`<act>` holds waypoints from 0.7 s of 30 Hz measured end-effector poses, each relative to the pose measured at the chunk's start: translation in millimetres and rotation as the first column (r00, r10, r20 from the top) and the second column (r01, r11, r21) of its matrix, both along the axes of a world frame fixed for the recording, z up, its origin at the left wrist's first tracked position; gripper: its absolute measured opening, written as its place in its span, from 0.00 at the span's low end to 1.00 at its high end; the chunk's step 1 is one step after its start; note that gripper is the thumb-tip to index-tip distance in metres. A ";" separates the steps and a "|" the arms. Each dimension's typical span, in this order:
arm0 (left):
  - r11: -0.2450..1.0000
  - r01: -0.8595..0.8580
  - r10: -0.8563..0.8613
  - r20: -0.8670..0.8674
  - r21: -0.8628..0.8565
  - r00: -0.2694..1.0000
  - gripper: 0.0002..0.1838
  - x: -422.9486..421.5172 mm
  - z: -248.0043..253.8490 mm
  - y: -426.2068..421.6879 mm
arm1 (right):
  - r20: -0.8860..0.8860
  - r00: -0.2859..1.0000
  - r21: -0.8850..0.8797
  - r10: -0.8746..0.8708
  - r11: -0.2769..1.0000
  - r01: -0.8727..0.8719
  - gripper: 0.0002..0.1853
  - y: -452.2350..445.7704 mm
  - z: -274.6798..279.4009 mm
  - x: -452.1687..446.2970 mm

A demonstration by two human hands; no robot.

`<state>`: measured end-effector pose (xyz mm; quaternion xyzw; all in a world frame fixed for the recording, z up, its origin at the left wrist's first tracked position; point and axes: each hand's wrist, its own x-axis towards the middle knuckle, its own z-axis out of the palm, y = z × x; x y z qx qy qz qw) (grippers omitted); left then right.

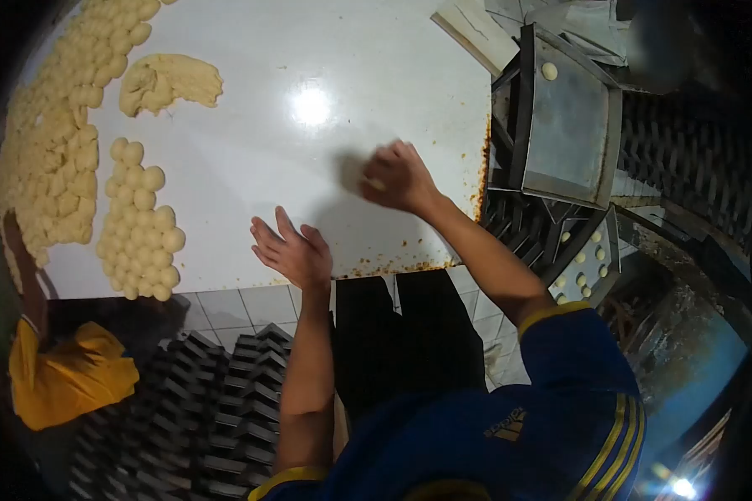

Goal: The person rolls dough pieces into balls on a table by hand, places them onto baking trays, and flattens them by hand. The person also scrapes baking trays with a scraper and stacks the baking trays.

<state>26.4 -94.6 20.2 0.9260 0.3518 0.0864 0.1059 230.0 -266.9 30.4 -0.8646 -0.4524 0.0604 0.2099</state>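
My left hand [294, 255] is held over the front part of the white table [251, 167], its fingers spread with nothing in them. Farther right, my right hand [398, 178] is curled over the tabletop, and a pale bit of dough shows between its slightly blurred fingers. To the left of my hands lies a cluster of round dough balls [142, 225]. Behind that cluster rests a loose lump of dough [171, 82]. A larger mass of dough pieces [54, 179] runs along the table's left side, with more balls at its far end.
A metal tray [568, 125] with one dough ball [549, 72] stands beyond the rusty right edge. Below it, a second tray [593, 259] carries several balls. Stacked dark metal pans [251, 409] fill the floor at front left. Another person's arm [27, 267] and yellow shirt [71, 376] are at far left.
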 end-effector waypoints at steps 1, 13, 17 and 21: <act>1.000 0.013 -0.013 0.023 0.014 1.000 0.32 0.7 -0.8 0.8 | -0.038 0.994 0.012 -0.105 0.994 0.105 0.10 18.6 -0.6 5.5; 1.000 0.016 -0.016 -0.012 0.006 1.000 0.35 4.2 5.0 -1.4 | 0.004 1.000 0.028 0.013 1.000 -0.013 0.08 27.0 -13.8 -5.7; 1.000 0.000 0.000 -0.048 0.002 0.999 0.35 1.9 0.6 -0.7 | -0.006 0.996 0.304 0.084 0.949 -0.078 0.07 -3.9 0.1 -34.5; 1.000 0.002 -0.003 -0.048 -0.020 0.999 0.37 -5.3 -3.9 0.8 | -0.088 0.996 0.111 -0.034 0.993 0.044 0.09 -11.6 2.1 13.2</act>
